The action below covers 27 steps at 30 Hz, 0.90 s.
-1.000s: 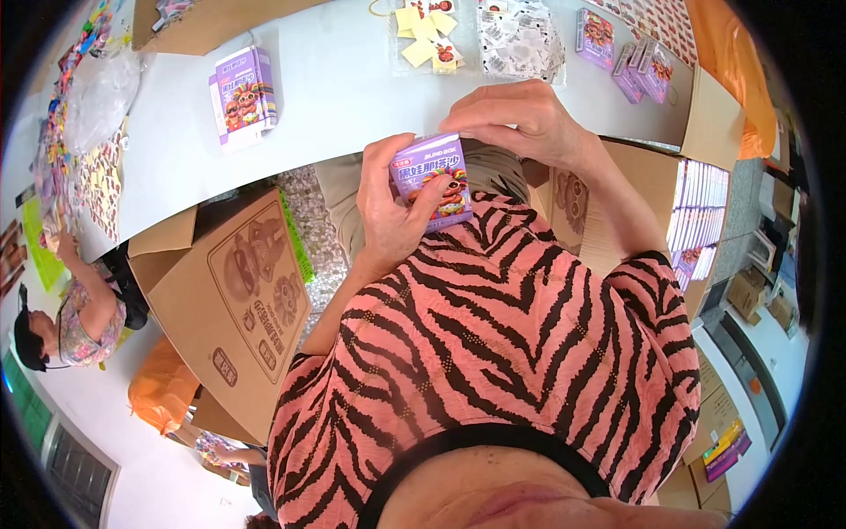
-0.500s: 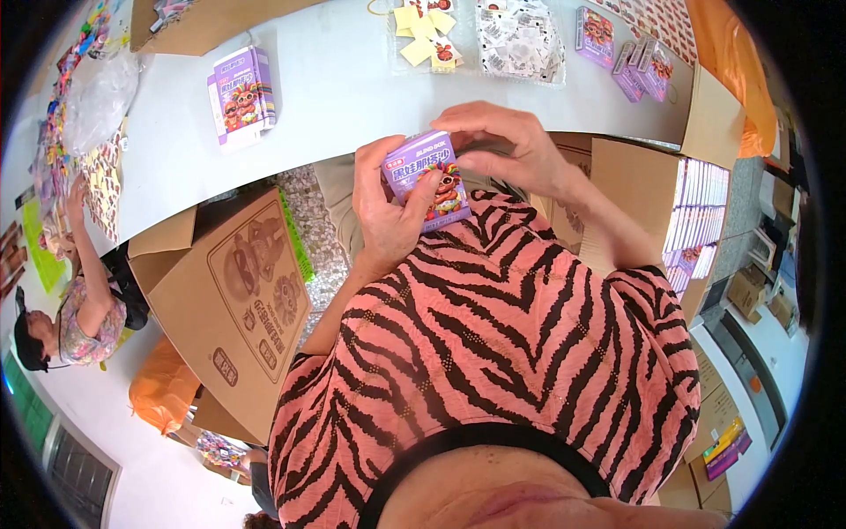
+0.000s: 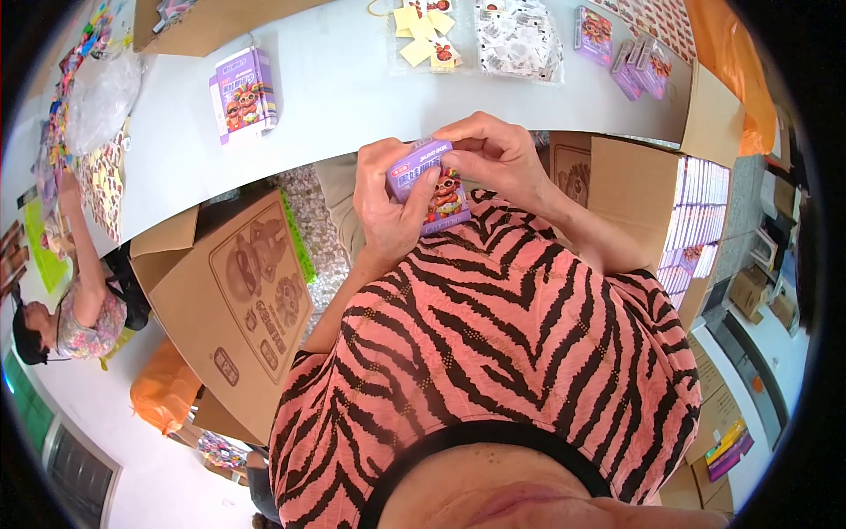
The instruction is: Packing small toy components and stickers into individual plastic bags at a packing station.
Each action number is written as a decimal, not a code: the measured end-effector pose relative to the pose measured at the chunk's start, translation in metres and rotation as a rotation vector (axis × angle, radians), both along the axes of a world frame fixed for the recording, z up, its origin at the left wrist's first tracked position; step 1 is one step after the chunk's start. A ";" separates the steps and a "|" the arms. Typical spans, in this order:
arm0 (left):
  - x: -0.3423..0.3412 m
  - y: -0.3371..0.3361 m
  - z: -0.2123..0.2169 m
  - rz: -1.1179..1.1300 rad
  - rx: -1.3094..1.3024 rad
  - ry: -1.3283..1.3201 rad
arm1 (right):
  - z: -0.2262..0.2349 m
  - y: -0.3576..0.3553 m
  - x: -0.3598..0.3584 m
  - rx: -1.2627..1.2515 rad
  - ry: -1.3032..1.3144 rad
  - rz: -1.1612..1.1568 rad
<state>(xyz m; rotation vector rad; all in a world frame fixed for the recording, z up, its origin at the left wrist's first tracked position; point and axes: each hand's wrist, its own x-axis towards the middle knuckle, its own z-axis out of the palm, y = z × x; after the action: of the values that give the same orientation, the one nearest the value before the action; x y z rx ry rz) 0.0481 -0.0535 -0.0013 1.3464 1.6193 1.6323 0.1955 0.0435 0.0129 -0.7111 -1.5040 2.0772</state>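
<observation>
A small purple carton box (image 3: 451, 196) with cartoon figures on its front is held in front of my chest, just off the near table edge. My left hand (image 3: 381, 198) wraps its left side, the thumb lying across the front. At the box's upper end, the fingers and thumb of my right hand (image 3: 504, 159) pinch the top right edge near the flap; fingertips behind the box are hidden. On the table ahead to the left lies a stack of flattened purple cartons (image 3: 243, 97). Several made-up purple boxes (image 3: 641, 67) sit at the far right.
Clear bags of yellow paper pieces (image 3: 419, 51) and white packets (image 3: 518, 40) lie on the white table (image 3: 344, 79). A large brown carton (image 3: 238, 291) stands left; another, filled with boxes (image 3: 701, 198), stands right. At far left sits a co-worker (image 3: 84, 309).
My right hand has come in closer, its fingers lowering onto the box's top edge. The box's top has tipped slightly; my left hand keeps its hold.
</observation>
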 end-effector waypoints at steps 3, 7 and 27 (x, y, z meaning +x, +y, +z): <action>0.000 -0.002 0.003 -0.004 -0.011 0.007 | -0.002 0.001 0.002 -0.040 -0.017 0.041; 0.000 0.000 0.006 -0.017 0.008 0.053 | -0.002 0.001 0.003 -0.006 -0.010 0.064; -0.015 0.020 0.019 0.173 -0.090 -0.379 | 0.015 0.008 -0.018 0.076 0.015 0.078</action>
<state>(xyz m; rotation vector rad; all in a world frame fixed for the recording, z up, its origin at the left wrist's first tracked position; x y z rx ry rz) 0.0328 -0.0339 0.0173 0.8091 1.5857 1.7622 0.1776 0.0515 0.0283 -0.6159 -1.6164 2.0648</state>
